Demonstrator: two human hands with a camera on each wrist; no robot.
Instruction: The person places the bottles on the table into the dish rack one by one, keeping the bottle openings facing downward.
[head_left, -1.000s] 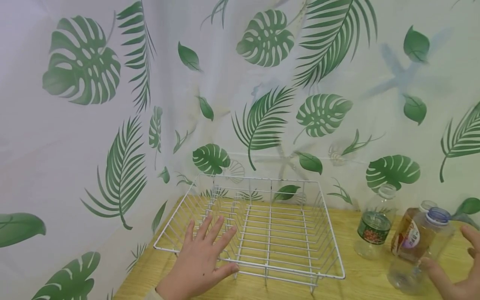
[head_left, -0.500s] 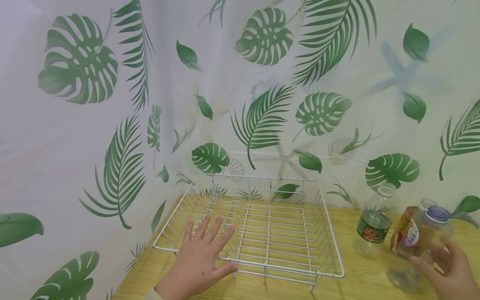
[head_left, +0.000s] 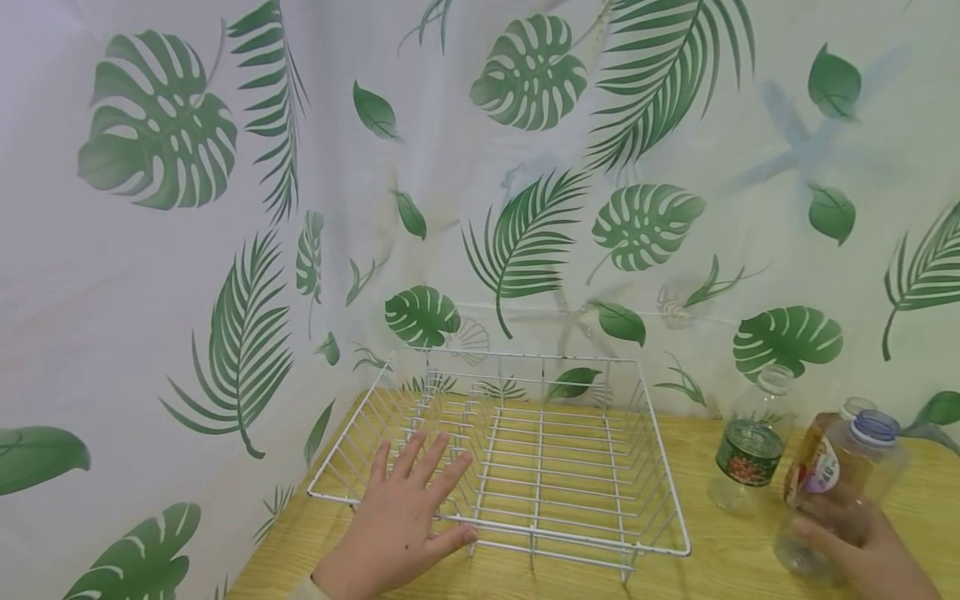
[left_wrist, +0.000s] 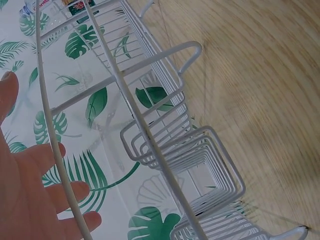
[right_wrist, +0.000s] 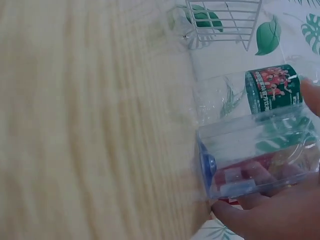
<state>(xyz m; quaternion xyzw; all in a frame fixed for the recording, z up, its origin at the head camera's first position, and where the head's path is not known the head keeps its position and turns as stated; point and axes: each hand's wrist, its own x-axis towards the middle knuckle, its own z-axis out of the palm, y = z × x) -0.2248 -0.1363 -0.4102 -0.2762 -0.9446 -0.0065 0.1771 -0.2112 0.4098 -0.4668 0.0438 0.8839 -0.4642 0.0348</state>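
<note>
A white wire dish rack [head_left: 543,358] stands on the wood-grain table. My left hand [head_left: 408,521] is spread over its front left part, fingers straight and apart; in the left wrist view the left hand [left_wrist: 22,185] shows beside the rack's upper wires. To the right, my right hand [head_left: 873,554] grips a clear plastic bottle [head_left: 879,475] with a blue-rimmed, capless mouth, low on its body. From the right wrist, fingers show through the wall of the clear bottle [right_wrist: 250,132], the thumb being on the opposite side.
Behind the gripped bottle stands a bottle with a brown label [head_left: 817,462], partly hidden. A clear bottle with a green label [head_left: 748,454] stands between it and the rack. A leaf-patterned white sheet [head_left: 450,175] hangs behind and at the left of the table [head_left: 682,517].
My right hand has come in from the right edge, moved left and down to the blue-rimmed bottle, and closed round it. The left hand has stayed in place.
</note>
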